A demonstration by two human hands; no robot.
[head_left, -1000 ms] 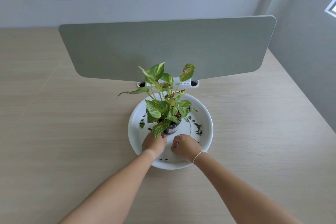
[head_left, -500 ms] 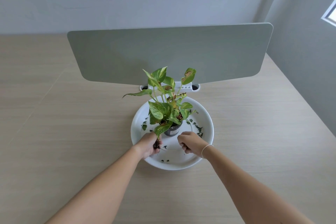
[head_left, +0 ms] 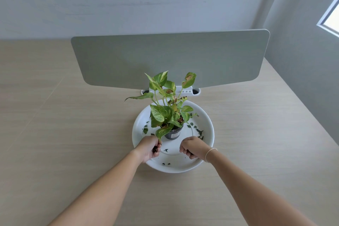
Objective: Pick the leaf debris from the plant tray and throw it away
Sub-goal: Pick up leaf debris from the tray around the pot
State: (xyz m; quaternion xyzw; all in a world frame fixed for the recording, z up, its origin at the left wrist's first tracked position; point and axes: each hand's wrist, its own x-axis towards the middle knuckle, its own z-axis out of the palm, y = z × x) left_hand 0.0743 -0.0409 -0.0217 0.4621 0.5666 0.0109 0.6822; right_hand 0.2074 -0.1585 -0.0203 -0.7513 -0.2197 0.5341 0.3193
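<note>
Both hands are closed into fists over the near part of the white plant tray (head_left: 207, 145). Left hand (head_left: 149, 149) holds dark leaf debris (head_left: 156, 150) between its curled fingers, near the left rim of the tray. Right hand (head_left: 194, 147) is also curled shut, but I cannot tell if something is inside it; a thin bracelet (head_left: 210, 153) sits on its wrist. 2 small leaf pieces (head_left: 166, 164) lie close to the near rim, and 1 more piece (head_left: 166, 150) lies between the hands. More scraps (head_left: 200, 131) lie at the right side of the tray and some scraps (head_left: 145, 129) at the left side. A small dark pot (head_left: 173, 134) with a green plant (head_left: 166, 113) stands upright in the middle of the tray. The tray rests on a light wooden desk (head_left: 64, 143), toward the far edge. Behind it, at the far edge, a grey-green divider panel (head_left: 170, 58) stands upright.
</note>
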